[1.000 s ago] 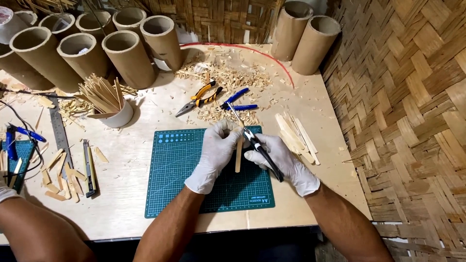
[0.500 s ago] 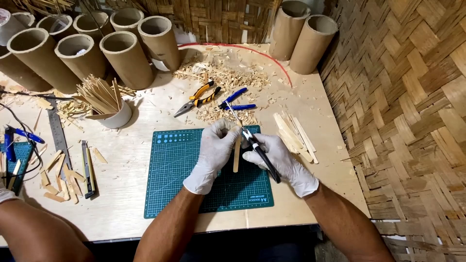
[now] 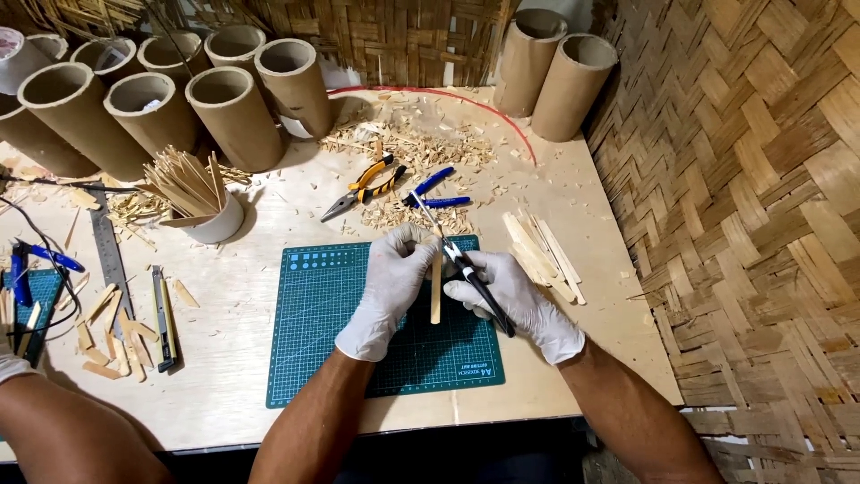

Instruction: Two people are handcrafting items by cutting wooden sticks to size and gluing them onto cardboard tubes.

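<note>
A thin wooden strip [image 3: 435, 291] stands on the green cutting mat [image 3: 313, 341], near the mat's far right corner. Its long axis runs from the near edge of the desk [image 3: 269, 224] toward the far edge, almost straight, with the top end up between the two gloved hands.

The left hand [image 3: 391, 287] has its fingers curled together around the upper end of the strip, pinching it from the left side. The lower part of the strip shows bare below the fingers, its foot touching the mat. The right hand [image 3: 520, 300] sits just to the right of the strip, fingers closed around a black-handled craft knife [image 3: 466, 269]. The knife slants from the hand's lower right up toward the far left, and its blade meets the strip's top end close to the left fingertips.

Beyond the mat's far edge lie orange-handled pliers [image 3: 367, 184] and blue-handled cutters [image 3: 434, 190] among wood shavings [image 3: 412, 143]. A loose pile of cut strips [image 3: 542, 255] lies just off the mat's right edge, near the right hand. The left half of the mat is bare. A white cup of sticks [image 3: 202, 202] stands toward the far left, with cardboard tubes [image 3: 224, 112] behind it. A woven wall [image 3: 752, 224] runs along the desk's right edge.
</note>
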